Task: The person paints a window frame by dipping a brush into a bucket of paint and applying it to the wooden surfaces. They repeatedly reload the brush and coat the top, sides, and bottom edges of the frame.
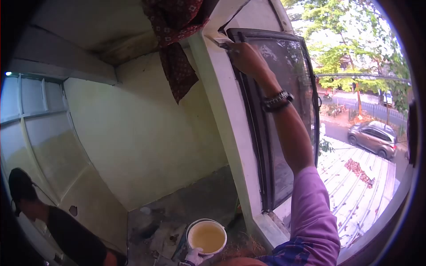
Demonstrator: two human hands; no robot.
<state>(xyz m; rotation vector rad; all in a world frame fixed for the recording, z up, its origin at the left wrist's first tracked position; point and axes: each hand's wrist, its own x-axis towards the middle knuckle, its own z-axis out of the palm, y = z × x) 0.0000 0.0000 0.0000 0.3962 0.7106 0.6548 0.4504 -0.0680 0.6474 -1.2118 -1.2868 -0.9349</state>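
My right hand point(247, 60) is raised to the upper part of a white pillar point(224, 95) beside the window. Its fingers are closed round a paintbrush point(223, 42), whose bristles meet the pillar's face near the top. Low in the view, my left hand point(194, 257), in a pale glove, grips the near rim of a white bucket point(189, 237). Yellowish-cream paint point(207, 237) lies inside the bucket. Part of the left hand is cut off by the bottom edge of the view.
A dark-framed glass window point(288, 119) stands open right of the pillar, above a metal roof point(346, 186). Patterned red cloth point(177, 66) hangs left of the pillar. Another person point(71, 235) in dark clothes is at lower left. Debris point(164, 235) litters the floor.
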